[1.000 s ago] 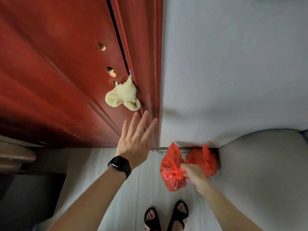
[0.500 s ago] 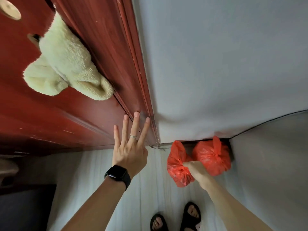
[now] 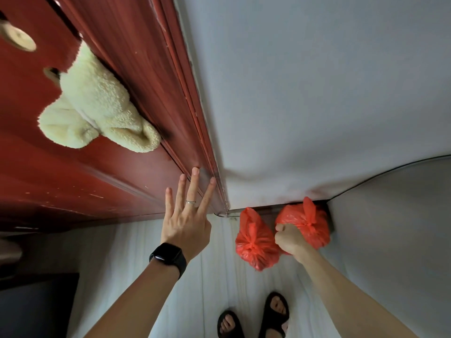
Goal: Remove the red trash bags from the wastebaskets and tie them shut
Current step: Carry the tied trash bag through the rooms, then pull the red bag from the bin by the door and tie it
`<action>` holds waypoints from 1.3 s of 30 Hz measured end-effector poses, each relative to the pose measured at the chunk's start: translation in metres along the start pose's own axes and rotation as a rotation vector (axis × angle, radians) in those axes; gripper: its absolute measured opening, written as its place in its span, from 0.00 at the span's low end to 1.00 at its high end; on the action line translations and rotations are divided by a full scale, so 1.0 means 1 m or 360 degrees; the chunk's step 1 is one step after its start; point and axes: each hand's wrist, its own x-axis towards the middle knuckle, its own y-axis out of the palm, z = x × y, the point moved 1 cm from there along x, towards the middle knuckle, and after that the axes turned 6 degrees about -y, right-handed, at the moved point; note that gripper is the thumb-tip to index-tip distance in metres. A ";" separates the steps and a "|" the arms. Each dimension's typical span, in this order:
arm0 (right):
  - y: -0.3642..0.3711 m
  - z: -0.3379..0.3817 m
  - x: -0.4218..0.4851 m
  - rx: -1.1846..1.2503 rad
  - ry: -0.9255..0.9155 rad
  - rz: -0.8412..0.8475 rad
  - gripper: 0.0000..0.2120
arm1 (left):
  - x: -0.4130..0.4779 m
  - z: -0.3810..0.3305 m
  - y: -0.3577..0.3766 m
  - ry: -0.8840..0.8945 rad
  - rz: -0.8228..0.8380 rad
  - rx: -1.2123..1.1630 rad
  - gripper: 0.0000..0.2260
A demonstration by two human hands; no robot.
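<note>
Two tied red trash bags hang low at the foot of the wall. The left red bag [image 3: 255, 242] is knotted in the middle; the right red bag [image 3: 308, 222] is knotted near its top. My right hand [image 3: 289, 237] is a closed fist between them and grips both bags. My left hand [image 3: 188, 215] is raised with fingers spread and straight; its fingertips are at the lower edge of the red wooden door [image 3: 80, 181]. It holds nothing. No wastebasket is in view.
A cream fleece cover [image 3: 97, 111] wraps the door handle at upper left. The red door frame [image 3: 192, 118] meets a grey wall [image 3: 305, 93]. A grey rounded surface [image 3: 395, 228] fills the right. My sandalled feet [image 3: 253, 318] stand on pale floorboards.
The view has moved closer to the door. My left hand stays spread near the door's edge. My right hand with the two bags has shifted slightly right, towards the corner.
</note>
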 end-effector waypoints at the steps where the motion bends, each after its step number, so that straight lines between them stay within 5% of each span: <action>1: -0.004 0.007 -0.008 -0.0091 -0.0051 0.0046 0.15 | -0.001 -0.001 -0.003 -0.0001 0.0028 -0.0008 0.45; 3: -0.012 0.021 -0.026 -0.0321 -0.0185 0.0088 0.21 | -0.005 -0.002 -0.008 0.0004 0.0103 -0.0045 0.45; 11: -0.053 0.103 -0.158 -0.0936 -0.0847 -0.0122 0.20 | -0.036 -0.014 -0.122 -0.0194 0.0329 -0.0567 0.38; 18: -0.110 0.185 -0.310 -0.0838 -0.1212 -0.0242 0.18 | -0.090 -0.014 -0.256 -0.0390 0.0205 -0.0884 0.33; 26: -0.132 0.222 -0.411 -0.0793 -0.1560 -0.0416 0.14 | -0.156 0.013 -0.333 -0.0537 -0.0094 -0.0649 0.17; 39: -0.058 0.306 -0.475 -0.1064 -0.2552 0.0137 0.11 | -0.325 0.046 -0.372 -0.1503 -0.0571 -0.0220 0.13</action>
